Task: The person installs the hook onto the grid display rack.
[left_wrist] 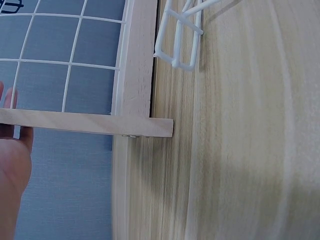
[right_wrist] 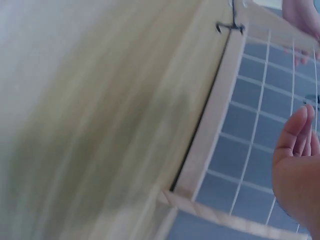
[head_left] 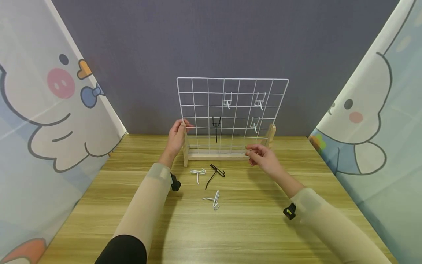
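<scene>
A white wire grid rack stands upright in a wooden base. My left hand grips its left edge at the top of the wooden side post, thumb in front and fingers behind. My right hand hovers before the lower right of the grid, fingers loosely bent; nothing shows between them in the right wrist view. A black hook hangs left of the grid's middle, and three white hooks, one of them high on the right, hang further right.
Loose on the wooden table in front of the rack lie a white hook, a black hook and another white hook. A grey panel stands behind, with cartoon-printed curtains on both sides.
</scene>
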Demonstrator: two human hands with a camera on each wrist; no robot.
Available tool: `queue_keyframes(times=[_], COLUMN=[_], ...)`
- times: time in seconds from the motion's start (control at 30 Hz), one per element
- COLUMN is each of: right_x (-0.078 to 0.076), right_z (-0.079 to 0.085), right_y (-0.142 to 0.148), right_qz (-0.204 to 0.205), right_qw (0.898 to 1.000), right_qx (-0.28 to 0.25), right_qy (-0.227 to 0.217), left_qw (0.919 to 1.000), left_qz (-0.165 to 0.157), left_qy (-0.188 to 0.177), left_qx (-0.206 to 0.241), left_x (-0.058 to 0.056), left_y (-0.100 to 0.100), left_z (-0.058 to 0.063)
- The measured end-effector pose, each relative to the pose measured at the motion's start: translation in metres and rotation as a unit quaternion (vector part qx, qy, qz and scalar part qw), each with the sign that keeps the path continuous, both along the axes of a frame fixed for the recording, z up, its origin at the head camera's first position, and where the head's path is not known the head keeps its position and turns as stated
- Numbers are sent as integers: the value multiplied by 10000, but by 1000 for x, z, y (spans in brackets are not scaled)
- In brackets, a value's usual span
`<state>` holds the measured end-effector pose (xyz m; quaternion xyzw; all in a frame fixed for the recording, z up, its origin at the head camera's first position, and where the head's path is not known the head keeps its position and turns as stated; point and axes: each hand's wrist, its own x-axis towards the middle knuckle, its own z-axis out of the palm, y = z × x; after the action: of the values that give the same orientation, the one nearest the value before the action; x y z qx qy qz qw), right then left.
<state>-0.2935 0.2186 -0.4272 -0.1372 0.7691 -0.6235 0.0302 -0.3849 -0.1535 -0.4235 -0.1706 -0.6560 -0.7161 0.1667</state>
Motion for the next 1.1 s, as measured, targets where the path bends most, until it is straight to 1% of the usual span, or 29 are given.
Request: queue_keyframes(times=[0.17,0.3,0.47,0.63,0.73,0.8,0.9,1.0,1.1], right_x=[13,22,30,35,36,37,37,36,36], right_z=[-8,-14,-23,-27,-30,-31,-33,-36,-40], right_y=[-18,-32,-46,-60,-68,-72,-77,-81,-82], right_qz=[522,1023,1739,2252,2547,2718,2855,2930,2897], right_qw=[9978,9920,9778,9612,9493,9417,9358,9343,9355], right_qx=[403,729,1150,1558,1811,1963,2052,2012,2006], right_qy=[-107,-131,-198,-345,-336,-284,-247,-262,-260], left_qw=[10000,9997,9996,9993,9994,9996,9998,9999,9999], left_qz=[41,152,162,216,225,204,161,144,118], left_qy=[-12,-55,-78,-28,-32,-28,26,43,23], left_qx=[-88,-187,-230,-308,-243,-184,-104,-83,-107], left_x=[1,2,0,-1,-1,-1,-1,0,1], left_y=[-1,-1,-2,-1,0,1,1,1,1], left_z=[0,-2,-2,1,2,3,3,3,3])
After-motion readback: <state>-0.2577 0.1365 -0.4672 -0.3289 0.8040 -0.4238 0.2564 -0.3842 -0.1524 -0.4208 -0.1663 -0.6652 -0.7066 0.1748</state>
